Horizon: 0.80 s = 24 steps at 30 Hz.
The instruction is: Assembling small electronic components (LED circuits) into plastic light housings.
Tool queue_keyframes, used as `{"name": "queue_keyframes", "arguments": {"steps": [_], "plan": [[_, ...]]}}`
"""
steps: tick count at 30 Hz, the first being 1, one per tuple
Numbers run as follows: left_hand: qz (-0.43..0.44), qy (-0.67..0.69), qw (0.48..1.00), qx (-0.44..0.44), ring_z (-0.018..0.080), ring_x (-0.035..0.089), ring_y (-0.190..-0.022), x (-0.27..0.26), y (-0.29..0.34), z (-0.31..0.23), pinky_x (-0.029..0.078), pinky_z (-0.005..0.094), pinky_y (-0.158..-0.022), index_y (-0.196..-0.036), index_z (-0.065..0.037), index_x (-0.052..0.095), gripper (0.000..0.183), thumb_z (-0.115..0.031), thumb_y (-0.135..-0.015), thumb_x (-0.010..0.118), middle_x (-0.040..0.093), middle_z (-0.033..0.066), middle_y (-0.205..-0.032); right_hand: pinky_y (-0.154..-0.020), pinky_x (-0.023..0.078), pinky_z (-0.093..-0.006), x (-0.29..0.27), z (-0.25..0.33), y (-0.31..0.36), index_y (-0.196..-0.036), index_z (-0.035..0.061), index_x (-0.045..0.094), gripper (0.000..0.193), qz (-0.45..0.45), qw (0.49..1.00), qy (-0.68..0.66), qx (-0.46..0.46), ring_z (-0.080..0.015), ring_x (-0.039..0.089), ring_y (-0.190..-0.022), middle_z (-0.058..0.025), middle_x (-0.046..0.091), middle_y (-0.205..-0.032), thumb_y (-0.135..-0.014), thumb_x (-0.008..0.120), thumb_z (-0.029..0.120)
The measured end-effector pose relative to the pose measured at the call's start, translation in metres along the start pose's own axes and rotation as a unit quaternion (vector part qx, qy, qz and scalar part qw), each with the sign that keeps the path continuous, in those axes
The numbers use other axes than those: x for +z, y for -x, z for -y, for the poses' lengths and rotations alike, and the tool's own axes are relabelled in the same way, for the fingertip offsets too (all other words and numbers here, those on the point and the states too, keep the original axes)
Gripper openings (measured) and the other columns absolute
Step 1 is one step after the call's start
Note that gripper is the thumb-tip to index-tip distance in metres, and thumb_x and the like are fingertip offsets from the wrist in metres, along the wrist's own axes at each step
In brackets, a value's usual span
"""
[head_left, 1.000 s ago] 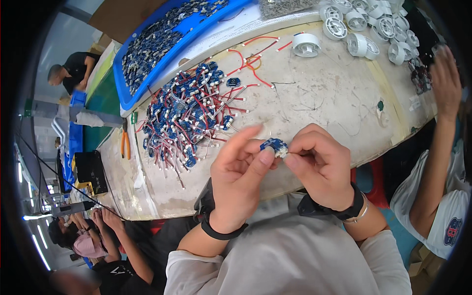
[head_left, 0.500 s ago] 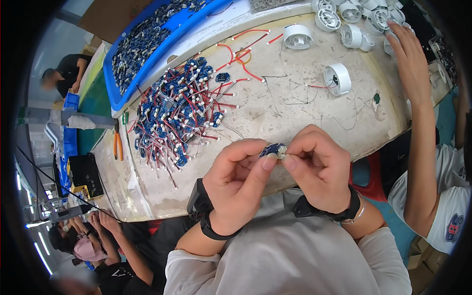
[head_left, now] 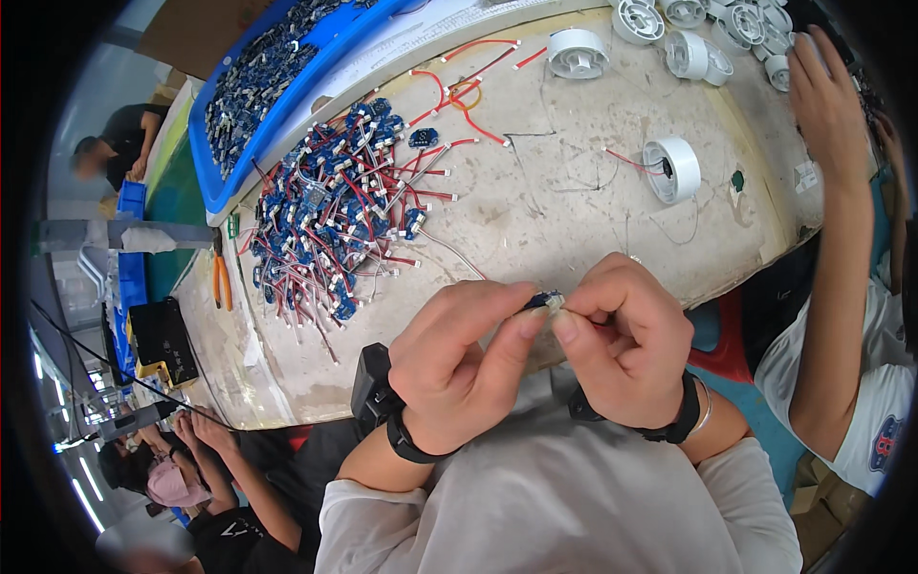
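Note:
Close in front of my body, a small blue circuit board (head_left: 538, 300) is pinched between the thumb and forefinger of my left hand (head_left: 459, 359). A tiny white connector (head_left: 554, 301) sits at the board's right end, where the fingertips of my right hand (head_left: 633, 340) close on it. Whether a wire runs into that connector is hidden by the fingers. Beyond my left hand lies a heap of blue circuit boards (head_left: 325, 206) with red, white and dark leads ending in white plugs. One lone board (head_left: 423, 138) rests beside the heap.
A blue tray (head_left: 212, 196) of many boards stands far left. Orange-handled pliers (head_left: 222, 282) lie at the left. Loose red leads (head_left: 485, 133) and white round housings (head_left: 578, 54) are farther back; one housing (head_left: 680, 170) has a wire. A co-worker's arm (head_left: 834, 143) reaches in at right.
My hands stay together, with the board tilted more edge-on between my fingers. The co-worker's hand at the right has shifted right, off the white housings. The whole view has moved slightly.

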<state>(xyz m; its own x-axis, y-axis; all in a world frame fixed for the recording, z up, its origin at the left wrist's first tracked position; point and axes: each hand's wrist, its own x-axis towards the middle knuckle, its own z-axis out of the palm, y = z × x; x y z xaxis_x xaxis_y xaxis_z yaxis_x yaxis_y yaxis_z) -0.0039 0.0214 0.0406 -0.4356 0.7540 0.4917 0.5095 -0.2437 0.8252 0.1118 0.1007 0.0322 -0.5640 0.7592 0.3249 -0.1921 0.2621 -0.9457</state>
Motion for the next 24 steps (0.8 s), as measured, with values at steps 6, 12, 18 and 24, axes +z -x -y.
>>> {"name": "queue_keyframes", "arguments": {"steps": [6, 12, 18, 24], "plan": [[-0.046, 0.058, 0.996, -0.045, 0.0149, 0.058, -0.065, 0.0017, 0.0016, -0.0009, 0.044, 0.0212, -0.054, -0.09, 0.004, 0.06, 0.017, 0.002, -0.073, 0.064, 0.061, 0.0121, -0.077, -0.044, 0.031, -0.0222, 0.0018, 0.0026, -0.0019, -0.073, 0.0032, 0.053, 0.008, -0.005, 1.0, -0.018, 0.025, -0.0092, 0.038, -0.05, -0.0032, 0.046, -0.062, -0.071, 0.06, -0.001], [-0.017, 0.199, 0.967, -0.155, 0.0098, 0.058, -0.072, 0.0001, 0.0006, -0.0068, 0.046, 0.0192, -0.059, -0.095, 0.005, 0.056, 0.018, 0.002, -0.078, 0.061, 0.06, 0.0104, -0.084, -0.044, 0.032, -0.0219, -0.0011, 0.0004, -0.0041, -0.074, 0.0024, 0.053, 0.009, 0.019, 1.0, -0.016, 0.009, -0.0094, 0.04, -0.05, -0.0042, 0.047, -0.063, -0.073, 0.061, -0.001], [-0.005, 0.222, 0.965, -0.143, 0.0094, 0.058, -0.074, -0.0014, 0.0031, -0.0068, 0.046, 0.0188, -0.064, -0.097, 0.005, 0.055, 0.019, 0.003, -0.078, 0.06, 0.059, 0.0095, -0.085, -0.046, 0.032, -0.0213, -0.0027, -0.0007, -0.001, -0.074, 0.0018, 0.053, 0.008, 0.027, 0.998, -0.054, 0.024, -0.0093, 0.041, -0.051, -0.0045, 0.048, -0.063, -0.075, 0.061, 0.001], [0.042, 0.104, 0.992, -0.064, 0.0104, 0.058, -0.075, -0.006, -0.0002, -0.0027, 0.046, 0.0191, -0.063, -0.097, 0.005, 0.054, 0.02, 0.003, -0.078, 0.06, 0.058, 0.0108, -0.085, -0.046, 0.032, -0.0209, -0.0046, 0.0026, -0.0056, -0.073, 0.0009, 0.052, 0.01, 0.064, 0.994, -0.062, 0.069, -0.0071, 0.04, -0.051, -0.0039, 0.048, -0.063, -0.075, 0.061, 0.001]]}}
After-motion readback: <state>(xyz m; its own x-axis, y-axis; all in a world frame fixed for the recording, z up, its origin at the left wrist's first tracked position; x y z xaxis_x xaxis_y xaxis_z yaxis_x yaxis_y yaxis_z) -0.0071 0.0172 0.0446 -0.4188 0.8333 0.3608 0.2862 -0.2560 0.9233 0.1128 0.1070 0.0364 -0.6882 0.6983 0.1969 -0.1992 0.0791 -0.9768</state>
